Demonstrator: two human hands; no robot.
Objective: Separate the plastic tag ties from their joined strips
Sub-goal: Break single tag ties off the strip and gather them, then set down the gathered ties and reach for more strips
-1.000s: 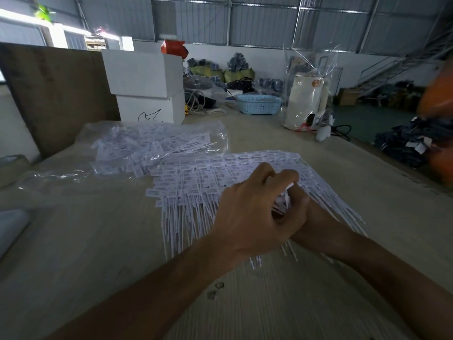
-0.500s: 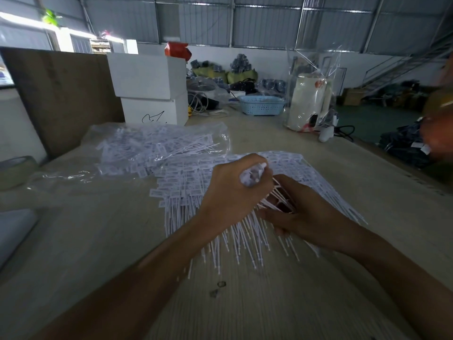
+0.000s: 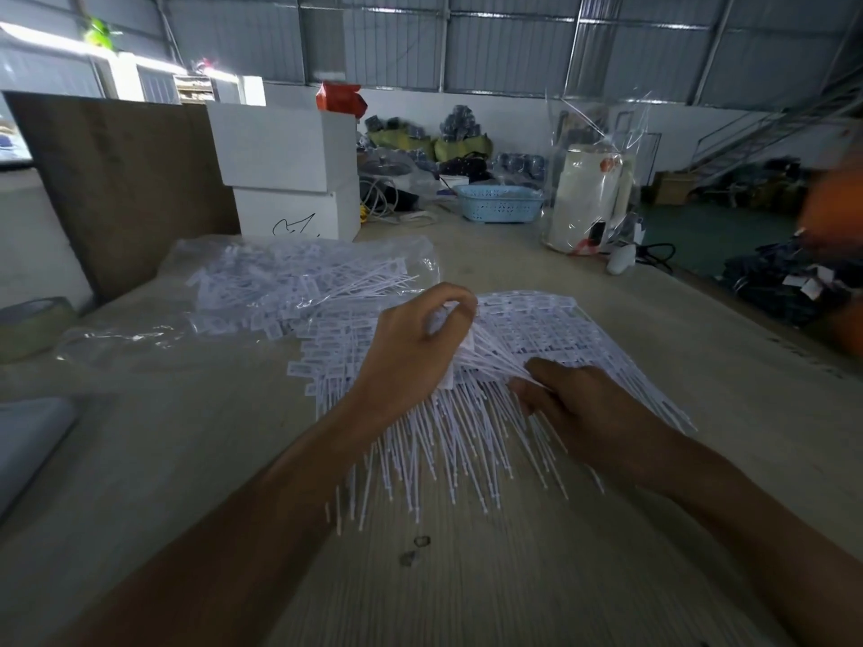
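I'm mid-pull: my left hand (image 3: 411, 347) pinches a tag-tie strip (image 3: 460, 352) by its heads, right hand (image 3: 574, 403) clamps the tails against the desk (image 3: 467, 576), so next comes a firm tug apart.

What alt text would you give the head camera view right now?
A left hand lifts a bunch of white plastic tag ties by their heads while the right hand pinches their tails, above a fanned pile of ties on a pale wooden table. A clear plastic bag of ties lies behind.
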